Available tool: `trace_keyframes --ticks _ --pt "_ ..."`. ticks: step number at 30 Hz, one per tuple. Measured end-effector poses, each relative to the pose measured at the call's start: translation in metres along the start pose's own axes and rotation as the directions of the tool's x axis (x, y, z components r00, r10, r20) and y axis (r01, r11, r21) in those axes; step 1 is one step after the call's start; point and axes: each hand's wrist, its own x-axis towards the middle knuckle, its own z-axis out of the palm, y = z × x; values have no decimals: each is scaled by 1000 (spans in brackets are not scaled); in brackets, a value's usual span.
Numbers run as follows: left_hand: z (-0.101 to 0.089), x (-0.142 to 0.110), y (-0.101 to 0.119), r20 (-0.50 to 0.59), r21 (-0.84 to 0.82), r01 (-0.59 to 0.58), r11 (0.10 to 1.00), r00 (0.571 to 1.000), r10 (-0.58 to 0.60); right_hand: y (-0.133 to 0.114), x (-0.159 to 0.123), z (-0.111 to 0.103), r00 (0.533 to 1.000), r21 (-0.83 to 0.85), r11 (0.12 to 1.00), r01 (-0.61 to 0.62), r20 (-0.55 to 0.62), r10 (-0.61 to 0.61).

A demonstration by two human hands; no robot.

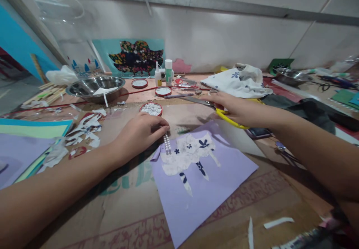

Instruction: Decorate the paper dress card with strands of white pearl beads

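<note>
My left hand [146, 136] pinches the upper end of a short strip of white pearl beads [167, 144]. The strip hangs over the corner of a purple sheet [190, 204]. Glued-looking on that sheet is a white fabric cut-out [179, 163] with dark blue flowers and leg-like strips. My right hand [224, 105] is closed on yellow-handled scissors [230, 120], whose blades point left above the sheet's far edge. Just beyond my left fingers sits a red-rimmed lid of white beads [152, 109].
Fabric scraps [85, 129] and a steel bowl [97, 88] lie at the left. Glue bottles [168, 73] and more red-rimmed lids [139, 83] stand at the back. White floral cloth [235, 80] is bunched back right. Coloured sheets [25, 148] are stacked left. Cardboard [126, 211] covers the work surface.
</note>
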Motion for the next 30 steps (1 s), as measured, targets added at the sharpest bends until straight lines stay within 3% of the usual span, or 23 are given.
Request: trace_keyframes --ticks 3,12,19,30 --pt "-2 0 2 11 -7 14 1000 1000 -14 -9 -4 -3 993 -20 998 62 102 -60" --pt "-2 1 3 18 7 10 1000 1000 -10 -11 -6 -7 954 -105 994 14 298 18" --pt "-1 -1 2 -10 28 -27 999 1000 27 -24 -5 3 963 -133 990 48 269 -10" --pt "1 -1 2 -38 40 -65 997 997 66 -23 -6 12 973 -172 980 100 222 -60"
